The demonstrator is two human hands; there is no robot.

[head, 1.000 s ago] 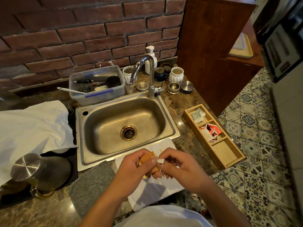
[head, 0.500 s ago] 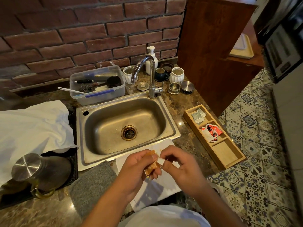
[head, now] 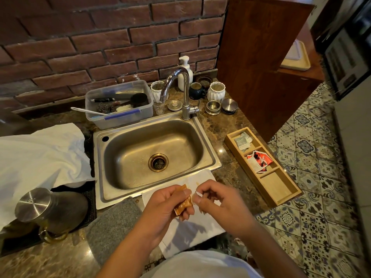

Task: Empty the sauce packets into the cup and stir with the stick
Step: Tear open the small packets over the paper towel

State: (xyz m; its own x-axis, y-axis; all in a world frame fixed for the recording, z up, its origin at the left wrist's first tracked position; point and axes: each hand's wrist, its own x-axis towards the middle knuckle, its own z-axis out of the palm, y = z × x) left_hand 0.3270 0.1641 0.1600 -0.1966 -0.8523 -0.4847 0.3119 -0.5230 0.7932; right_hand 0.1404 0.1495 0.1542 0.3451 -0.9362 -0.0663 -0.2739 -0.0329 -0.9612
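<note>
My left hand (head: 165, 205) pinches an orange sauce packet (head: 183, 205) above a white napkin (head: 192, 229) at the counter's front edge. My right hand (head: 218, 201) is right beside it and pinches the packet's top corner, a small white strip between thumb and forefinger. A wooden tray (head: 279, 189) to the right holds red-and-white sauce packets (head: 259, 160) in its middle compartment and grey packets (head: 243, 140) in the far one. Cups stand behind the sink: a dark cup (head: 196, 90) and a white ribbed cup (head: 216, 91). No stick is visible.
A steel sink (head: 124, 157) with a tap (head: 185, 93) fills the middle. A plastic tub of utensils (head: 120, 115) sits behind it. A white cloth (head: 38, 157), a steel kettle (head: 50, 207) and a grey mat (head: 114, 223) lie left. Tiled floor drops off right.
Both hands have stayed over the napkin; the right hand has drawn slightly to the right of the packet, with a small white strip at its fingertips.
</note>
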